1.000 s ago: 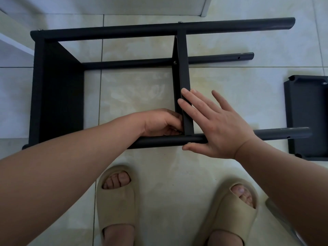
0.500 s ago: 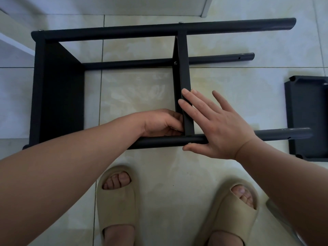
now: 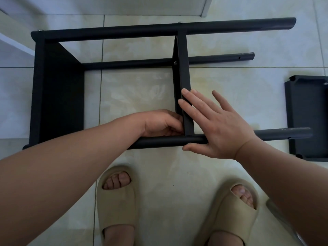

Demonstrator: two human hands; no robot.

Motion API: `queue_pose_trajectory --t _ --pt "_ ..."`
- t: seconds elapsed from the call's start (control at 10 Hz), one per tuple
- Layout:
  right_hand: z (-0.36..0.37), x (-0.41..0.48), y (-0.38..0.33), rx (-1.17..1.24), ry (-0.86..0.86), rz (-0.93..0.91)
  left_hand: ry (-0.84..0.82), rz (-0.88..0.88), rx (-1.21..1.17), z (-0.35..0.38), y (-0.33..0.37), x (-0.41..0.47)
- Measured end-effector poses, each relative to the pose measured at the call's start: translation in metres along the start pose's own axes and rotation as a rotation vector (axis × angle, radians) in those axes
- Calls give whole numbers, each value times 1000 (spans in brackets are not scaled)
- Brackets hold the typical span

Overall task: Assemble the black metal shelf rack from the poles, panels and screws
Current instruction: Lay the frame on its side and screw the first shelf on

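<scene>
Item: black rack frame (image 3: pixel 124 31), which we found on its side. Middle panel (image 3: pixel 183 77) stood between left hand (image 3: pixel 159 123) and right hand (image 3: pixel 218 128); near pole (image 3: pixel 168 140) ran beneath both; spare panel (image 3: pixel 308 118) lay well right.

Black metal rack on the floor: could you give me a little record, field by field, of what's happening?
rack: black metal shelf rack, on its side on the pale tile floor
middle panel: black metal, set crosswise between the poles
left hand: fingers curled at the joint of middle panel and near pole; what they grip is hidden
right hand: flat, straight fingers on the middle panel
loose part: black metal panel lying on the floor at the right
</scene>
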State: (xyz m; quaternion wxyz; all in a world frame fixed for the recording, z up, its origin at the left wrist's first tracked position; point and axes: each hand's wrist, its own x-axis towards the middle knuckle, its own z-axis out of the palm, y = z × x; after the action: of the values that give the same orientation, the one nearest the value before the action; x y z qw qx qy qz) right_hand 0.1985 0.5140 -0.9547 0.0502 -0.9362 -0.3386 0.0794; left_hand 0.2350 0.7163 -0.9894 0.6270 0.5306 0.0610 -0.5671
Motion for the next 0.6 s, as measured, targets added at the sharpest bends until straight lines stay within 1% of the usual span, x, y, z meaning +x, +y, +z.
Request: queue_pose_trajectory --t 0.1,0.2,0.3,0.5,0.6 --pt "0 0 0 0 5 0 -52 -7 -51 0 1 -1" --pt "0 0 0 1 5 -1 -48 -8 21 1 0 0" --pt "-1 0 0 -1 1 -3 -7 -5 62 -1 -2 1" --pt "-1 0 0 -2 -6 0 4 11 4 -2 -2 1" --pt "-2 0 -1 5 -5 1 -26 -2 -42 -1 0 0"
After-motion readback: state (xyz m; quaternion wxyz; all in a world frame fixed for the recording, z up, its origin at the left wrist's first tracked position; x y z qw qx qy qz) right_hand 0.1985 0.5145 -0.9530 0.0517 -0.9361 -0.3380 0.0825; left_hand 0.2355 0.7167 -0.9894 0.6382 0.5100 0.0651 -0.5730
